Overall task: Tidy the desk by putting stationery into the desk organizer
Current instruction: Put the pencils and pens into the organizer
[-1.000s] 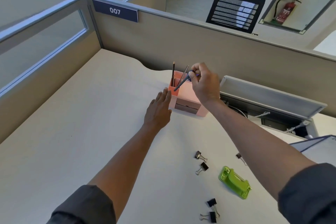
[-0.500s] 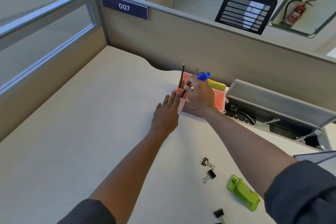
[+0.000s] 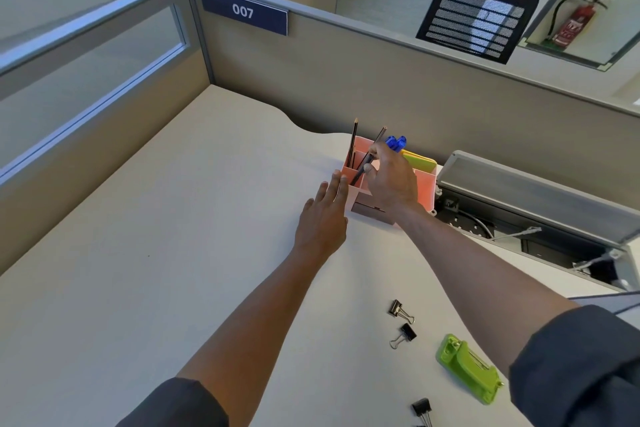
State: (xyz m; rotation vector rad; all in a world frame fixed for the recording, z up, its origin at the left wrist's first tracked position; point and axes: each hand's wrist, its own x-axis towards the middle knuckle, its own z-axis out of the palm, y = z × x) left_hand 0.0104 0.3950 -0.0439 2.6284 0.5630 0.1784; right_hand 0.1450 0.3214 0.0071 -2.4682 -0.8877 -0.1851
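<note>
A pink desk organizer (image 3: 424, 189) stands near the back of the desk. Two pencils (image 3: 353, 144) lean in its left compartments; blue pens (image 3: 396, 142) and yellow-green sticky notes (image 3: 418, 161) show behind. My right hand (image 3: 391, 180) is over the organizer and pinches a dark pen (image 3: 362, 170) that slants down into a front compartment. My left hand (image 3: 323, 218) lies flat on the desk, its straight fingers touching the organizer's left wall.
Black binder clips (image 3: 401, 310) (image 3: 405, 334) (image 3: 422, 409) and a green stapler (image 3: 469, 367) lie on the desk at the lower right. An open cable tray (image 3: 519, 218) with wires sits right of the organizer. Partition walls enclose the desk at left and back.
My right hand has come down from above the organizer, lowering the dark pen into a front compartment. My left hand has stayed against the organizer's left side.
</note>
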